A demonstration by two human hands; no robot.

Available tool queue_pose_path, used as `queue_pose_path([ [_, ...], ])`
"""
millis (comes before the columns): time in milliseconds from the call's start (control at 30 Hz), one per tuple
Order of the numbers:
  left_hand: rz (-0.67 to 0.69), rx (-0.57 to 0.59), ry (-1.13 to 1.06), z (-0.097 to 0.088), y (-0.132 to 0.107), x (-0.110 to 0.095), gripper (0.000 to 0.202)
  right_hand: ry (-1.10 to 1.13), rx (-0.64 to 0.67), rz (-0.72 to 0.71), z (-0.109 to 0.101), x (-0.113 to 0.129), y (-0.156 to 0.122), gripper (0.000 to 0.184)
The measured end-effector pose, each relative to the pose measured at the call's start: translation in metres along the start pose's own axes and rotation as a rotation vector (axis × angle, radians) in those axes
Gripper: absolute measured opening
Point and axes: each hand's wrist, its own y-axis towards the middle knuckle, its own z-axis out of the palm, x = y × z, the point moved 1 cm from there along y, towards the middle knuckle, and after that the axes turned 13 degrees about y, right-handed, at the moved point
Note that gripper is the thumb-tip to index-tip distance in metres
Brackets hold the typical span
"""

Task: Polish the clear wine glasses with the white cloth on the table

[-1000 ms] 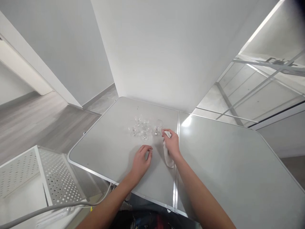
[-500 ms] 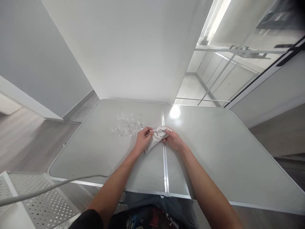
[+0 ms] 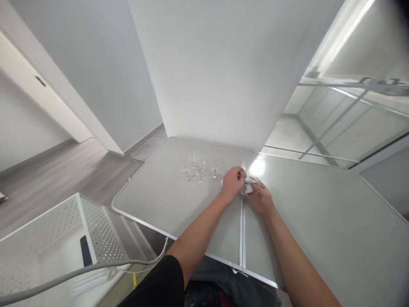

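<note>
A bunched white cloth [image 3: 251, 184] lies in the fingers of my right hand [image 3: 263, 198], which is closed on it just right of the table seam. My left hand [image 3: 233, 182] is closed in a pinch at the cloth's left edge; what sits between its fingertips is too small and hidden to name. Left of it, several small clear glass-like pieces [image 3: 200, 170] stand in a loose group on the grey table [image 3: 179, 209]. Their exact kind is too faint to tell.
A metal strip [image 3: 242, 238] runs across the table as a seam. Beyond the far edge rises a white wall [image 3: 217, 85]. At the lower left stand a perforated white basket [image 3: 105, 234] and a thick grey cable [image 3: 79, 271]. Glass panels [image 3: 319, 123] are at the right.
My view has turned left, so the table appears shifted right and more of the basket shows. My left hand has rolled over at the cloth; the cloth looks more bunched between both hands.
</note>
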Motion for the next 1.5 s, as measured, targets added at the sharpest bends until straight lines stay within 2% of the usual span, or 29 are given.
queue_pose_path([
  [67,0.132,0.097,-0.07,-0.002,0.006,0.011,0.022,0.002,-0.023,-0.095,-0.006,0.002,0.003,0.035],
  [100,0.157,0.138,-0.106,-0.005,0.006,0.019,0.025,0.002,-0.035,-0.136,-0.008,0.004,0.005,0.035],
  [200,0.128,0.269,-0.221,-0.02,-0.002,0.042,0.04,-0.002,-0.087,-0.221,-0.013,0.007,0.008,0.031],
  [300,0.155,0.446,-0.262,-0.03,-0.017,0.05,0.049,-0.048,-0.136,-0.216,-0.015,0.005,0.008,0.03],
  [367,0.211,0.493,-0.201,-0.032,-0.025,0.047,0.052,-0.127,-0.136,-0.179,-0.014,0.003,0.007,0.033],
  [467,0.216,0.434,-0.191,-0.032,-0.032,0.041,0.038,-0.13,-0.152,-0.129,-0.01,0.006,0.005,0.037],
  [567,0.131,0.347,-0.364,-0.033,-0.031,0.041,0.037,-0.026,-0.149,-0.009,-0.008,0.017,0.002,0.042],
  [667,-0.029,0.33,-0.528,-0.034,-0.027,0.045,0.038,-0.051,0.019,0.241,-0.007,0.028,-0.003,0.052],
  [733,-0.142,0.322,-0.645,-0.034,-0.025,0.045,0.04,-0.069,0.132,0.346,-0.006,0.031,-0.006,0.053],
  [767,-0.178,0.31,-0.701,-0.035,-0.024,0.045,0.041,-0.057,0.139,0.342,-0.005,0.032,-0.006,0.05],
  [833,-0.201,0.293,-0.769,-0.036,-0.023,0.043,0.046,-0.012,0.055,0.253,-0.005,0.033,-0.003,0.043],
  [933,-0.129,0.327,-0.74,-0.037,-0.023,0.039,0.059,-0.009,-0.073,0.049,-0.006,0.036,0.004,0.043],
  [1033,-0.053,0.331,-0.61,-0.035,-0.023,0.039,0.039,-0.107,-0.099,-0.159,-0.01,0.044,0.006,0.052],
  [1167,-0.108,0.296,-0.623,-0.031,-0.025,0.04,0.038,-0.318,-0.104,-0.191,-0.021,0.054,0.002,0.06],
  [1267,-0.163,0.282,-0.743,-0.029,-0.025,0.041,0.031,-0.516,0.025,-0.261,-0.027,0.061,-0.001,0.061],
  [1367,-0.174,0.276,-0.739,-0.03,-0.025,0.043,0.024,-0.765,0.299,-0.265,-0.028,0.062,-0.001,0.054],
  [1433,-0.118,0.223,-0.64,-0.032,-0.025,0.042,0.023,-0.944,0.438,-0.214,-0.027,0.059,-0.001,0.057],
  [1500,0.007,0.127,-0.475,-0.033,-0.027,0.039,0.024,-1.08,0.463,-0.209,-0.026,0.055,0.0,0.046],
])
